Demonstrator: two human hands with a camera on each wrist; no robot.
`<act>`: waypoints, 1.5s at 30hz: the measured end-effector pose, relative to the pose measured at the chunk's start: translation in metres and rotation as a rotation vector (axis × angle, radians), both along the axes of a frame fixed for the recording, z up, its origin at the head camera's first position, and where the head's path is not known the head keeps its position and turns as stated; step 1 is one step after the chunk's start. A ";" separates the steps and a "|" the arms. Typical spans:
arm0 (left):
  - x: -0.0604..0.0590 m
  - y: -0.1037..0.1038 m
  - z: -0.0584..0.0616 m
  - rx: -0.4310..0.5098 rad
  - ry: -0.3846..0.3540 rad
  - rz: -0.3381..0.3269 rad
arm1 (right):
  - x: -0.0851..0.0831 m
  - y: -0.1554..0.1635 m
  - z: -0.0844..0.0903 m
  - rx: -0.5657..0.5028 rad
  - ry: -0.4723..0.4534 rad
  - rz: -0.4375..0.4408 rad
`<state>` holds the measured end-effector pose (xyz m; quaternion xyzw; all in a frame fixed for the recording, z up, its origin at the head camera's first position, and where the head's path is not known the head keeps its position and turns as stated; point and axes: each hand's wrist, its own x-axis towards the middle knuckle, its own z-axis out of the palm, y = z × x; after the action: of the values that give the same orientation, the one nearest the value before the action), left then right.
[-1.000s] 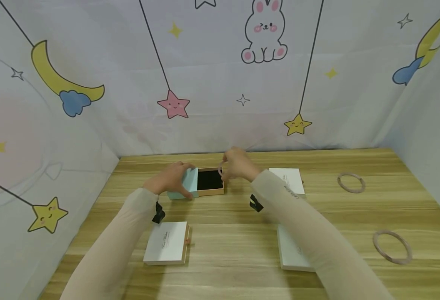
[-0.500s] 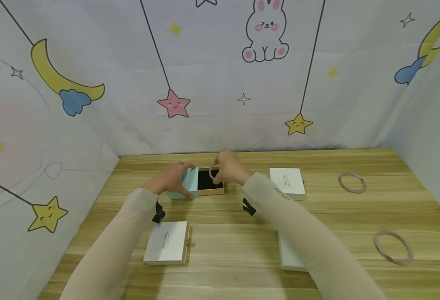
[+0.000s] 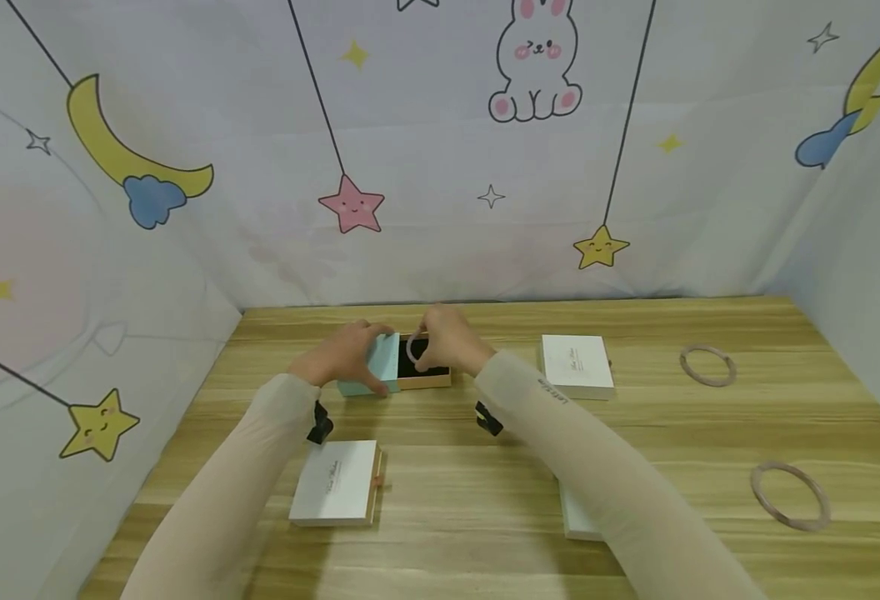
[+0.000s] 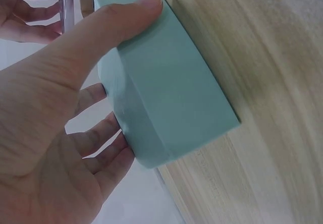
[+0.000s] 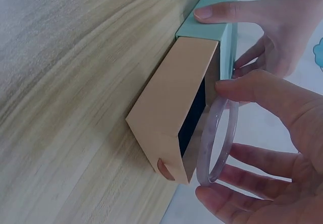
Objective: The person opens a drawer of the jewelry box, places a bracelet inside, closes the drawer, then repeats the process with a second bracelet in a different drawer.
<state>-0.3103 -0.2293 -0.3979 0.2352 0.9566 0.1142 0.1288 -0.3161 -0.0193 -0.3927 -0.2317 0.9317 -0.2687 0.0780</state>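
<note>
My left hand (image 3: 341, 357) grips the light-blue sleeve (image 4: 171, 82) of a slide-out gift box near the table's back edge. Its thumb lies on one side, fingers on another. From the sleeve, the peach-coloured drawer (image 5: 166, 82) is pulled out to the right, with a black lining (image 5: 193, 118) inside and a small tab (image 5: 165, 169) on its end. My right hand (image 3: 447, 340) pinches a pale, translucent bangle (image 5: 203, 158) between thumb and fingers. In the right wrist view the bangle stands tilted at the drawer's open side; whether it touches the lining cannot be seen.
One white box (image 3: 335, 483) lies at the front left, another (image 3: 578, 365) at the right back. A third, pale box (image 3: 577, 512) is partly covered by my right forearm. Two more bangles lie at the right: a farther one (image 3: 732, 367) and a nearer one (image 3: 803, 525). A printed curtain (image 3: 425, 267) stands behind.
My right hand has carried the bangle leftward, from the drawer's right end to over its black lining. The left hand stays on the sleeve. The right-back white box has come fully into view.
</note>
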 end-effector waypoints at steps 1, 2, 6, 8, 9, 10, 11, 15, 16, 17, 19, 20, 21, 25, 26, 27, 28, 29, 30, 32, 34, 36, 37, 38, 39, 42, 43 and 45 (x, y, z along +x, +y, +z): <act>0.000 0.000 0.000 0.001 0.000 0.000 | 0.000 -0.001 0.000 0.001 -0.002 0.003; 0.000 0.000 0.000 0.004 0.001 0.001 | 0.000 -0.001 0.000 0.001 -0.006 0.008; -0.001 0.001 0.001 0.017 0.007 -0.006 | -0.001 -0.003 -0.002 -0.009 -0.024 0.019; -0.001 0.001 0.001 0.023 0.014 -0.013 | -0.002 -0.004 -0.003 -0.011 -0.031 0.026; -0.002 0.001 0.001 0.023 0.017 -0.015 | -0.002 -0.004 -0.003 -0.010 -0.031 0.028; -0.002 0.001 0.001 0.024 0.018 -0.015 | -0.003 -0.005 -0.004 -0.005 -0.028 0.030; -0.002 0.001 0.001 0.024 0.018 -0.013 | -0.003 -0.005 -0.004 0.002 -0.024 0.031; -0.003 0.000 -0.001 0.021 0.018 -0.012 | -0.002 -0.006 -0.004 0.037 -0.002 0.022; -0.003 0.000 -0.001 0.021 0.017 -0.011 | -0.001 -0.006 -0.004 0.045 0.004 0.020; -0.003 0.000 -0.001 0.020 0.017 -0.011 | -0.001 -0.007 -0.004 0.052 0.006 0.017; -0.003 0.000 -0.001 0.021 0.019 -0.012 | -0.001 -0.008 -0.005 0.062 0.006 0.011; -0.003 0.000 -0.001 0.020 0.023 -0.017 | -0.001 -0.008 -0.005 0.066 0.005 0.009; -0.003 0.001 -0.001 0.019 0.023 -0.015 | -0.001 -0.009 -0.005 0.070 0.002 0.006; -0.003 0.001 -0.001 0.015 0.023 -0.013 | -0.002 -0.011 -0.007 0.074 -0.013 -0.006; -0.003 0.001 -0.001 0.014 0.022 -0.011 | -0.002 -0.012 -0.008 0.077 -0.015 -0.007; -0.003 0.001 -0.001 0.014 0.019 -0.006 | -0.002 -0.012 -0.008 0.081 -0.015 -0.008; -0.003 0.001 -0.001 0.013 0.021 -0.007 | -0.002 -0.012 -0.008 0.085 -0.015 -0.009; -0.003 0.001 -0.001 0.013 0.023 -0.009 | -0.002 -0.013 -0.009 0.089 -0.015 -0.010; -0.003 0.000 -0.002 0.012 0.026 -0.011 | -0.002 -0.013 -0.009 0.093 -0.012 -0.009; -0.003 0.000 -0.002 0.015 0.024 -0.012 | -0.002 -0.014 -0.010 0.098 -0.007 -0.008; -0.003 0.000 -0.003 0.016 0.021 -0.012 | -0.001 -0.015 -0.011 0.096 -0.002 -0.006; -0.003 -0.001 -0.003 0.018 0.017 -0.008 | -0.001 -0.016 -0.013 0.092 -0.001 -0.005; -0.003 -0.001 -0.003 0.019 0.015 -0.006 | -0.001 -0.016 -0.014 0.091 -0.001 -0.006; -0.003 -0.001 -0.003 0.018 0.016 -0.005 | -0.001 -0.017 -0.015 0.090 -0.002 -0.007; -0.002 -0.001 -0.003 0.017 0.018 -0.005 | -0.002 -0.017 -0.015 0.090 -0.002 -0.009; -0.002 -0.001 -0.003 0.015 0.023 -0.003 | -0.001 -0.018 -0.016 0.096 -0.003 -0.014; -0.002 -0.001 -0.003 0.013 0.025 -0.004 | -0.001 -0.019 -0.017 0.098 -0.002 -0.016; -0.002 -0.001 -0.004 0.013 0.028 -0.003 | -0.001 -0.020 -0.017 0.107 0.004 -0.016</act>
<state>-0.3125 -0.2302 -0.4016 0.2389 0.9572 0.1167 0.1142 -0.3169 -0.0389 -0.4097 -0.2202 0.9467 -0.2187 0.0861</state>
